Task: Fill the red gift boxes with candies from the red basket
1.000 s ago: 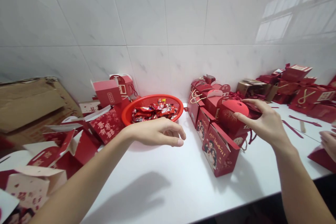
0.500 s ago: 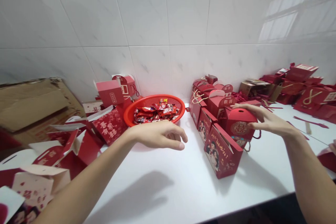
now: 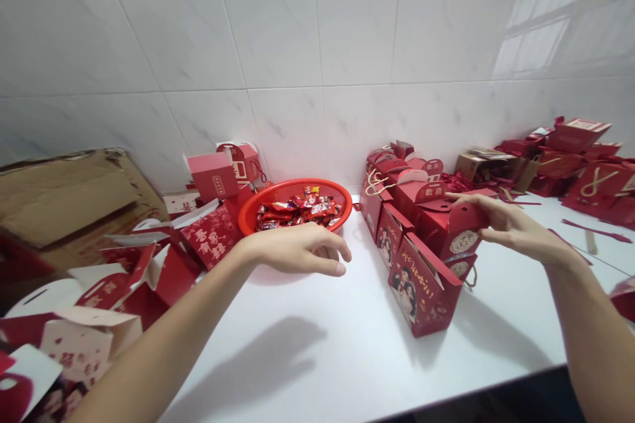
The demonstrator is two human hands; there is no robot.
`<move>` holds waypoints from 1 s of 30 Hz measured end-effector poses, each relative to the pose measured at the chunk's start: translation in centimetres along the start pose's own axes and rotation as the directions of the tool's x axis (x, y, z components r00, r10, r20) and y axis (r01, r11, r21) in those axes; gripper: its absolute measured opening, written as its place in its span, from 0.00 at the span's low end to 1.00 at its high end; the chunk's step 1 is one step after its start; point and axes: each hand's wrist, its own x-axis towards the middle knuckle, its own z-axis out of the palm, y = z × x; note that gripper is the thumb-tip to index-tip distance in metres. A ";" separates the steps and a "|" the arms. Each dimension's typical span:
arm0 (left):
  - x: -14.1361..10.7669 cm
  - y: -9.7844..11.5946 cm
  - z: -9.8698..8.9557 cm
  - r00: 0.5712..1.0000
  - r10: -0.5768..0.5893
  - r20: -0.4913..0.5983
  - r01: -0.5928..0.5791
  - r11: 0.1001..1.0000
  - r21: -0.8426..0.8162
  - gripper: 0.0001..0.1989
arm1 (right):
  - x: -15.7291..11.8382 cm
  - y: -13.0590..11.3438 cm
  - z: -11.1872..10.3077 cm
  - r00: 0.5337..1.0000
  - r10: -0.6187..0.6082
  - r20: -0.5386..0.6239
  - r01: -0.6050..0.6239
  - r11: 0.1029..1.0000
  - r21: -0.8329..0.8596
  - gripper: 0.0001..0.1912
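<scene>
My left hand hovers above the table in front of a red plastic basket, holding nothing, with its fingers loosely bent and apart. Wrapped red sweets lie in the basket. At the right, my right hand has its thumb and fingers around the rounded top of a red gift box. This box stands at the near right of a tight group of similar boxes. Directly in front of it is a red gift box printed with a couple. Some of my right fingers are hidden behind the held box.
Opened red and white boxes crowd the left side, with a cardboard carton behind them. Further red boxes and ribbons are piled at the far right. A tiled wall runs behind the white table.
The box under my right hand has turned a little, and its rounded top flap now tilts up against my fingers. My left hand has hardly moved. The view has shifted slightly.
</scene>
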 end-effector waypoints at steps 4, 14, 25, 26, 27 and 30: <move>-0.1 -0.1 -0.3 1.000 -0.019 -0.011 0.019 1.000 0.003 0.16 | -0.4 1.9 0.3 0.988 -0.026 -0.151 -0.001 0.985 -0.171 0.40; -2.7 -0.8 -6.1 0.886 -0.439 -0.149 0.462 0.812 0.357 0.18 | -2.6 -5.1 5.5 0.717 -0.424 -0.553 0.400 0.900 -0.171 0.37; -12.0 -4.8 -7.6 0.237 -0.970 -0.056 0.968 0.231 0.099 0.20 | -2.1 -10.7 13.5 0.698 -0.652 -0.297 0.599 0.758 -0.258 0.35; -12.4 -5.1 -7.3 0.276 -0.961 -0.016 0.958 0.273 0.091 0.20 | -1.9 -10.7 13.8 0.705 -0.655 -0.272 0.605 0.756 -0.252 0.34; -12.7 -5.2 -7.0 0.313 -0.950 0.024 0.945 0.313 0.092 0.19 | -1.7 -10.8 14.1 0.709 -0.658 -0.252 0.609 0.752 -0.251 0.33; -12.9 -5.5 -6.6 0.344 -0.936 0.076 0.930 0.350 0.108 0.14 | -1.2 -10.7 14.8 0.714 -0.664 -0.222 0.617 0.747 -0.249 0.29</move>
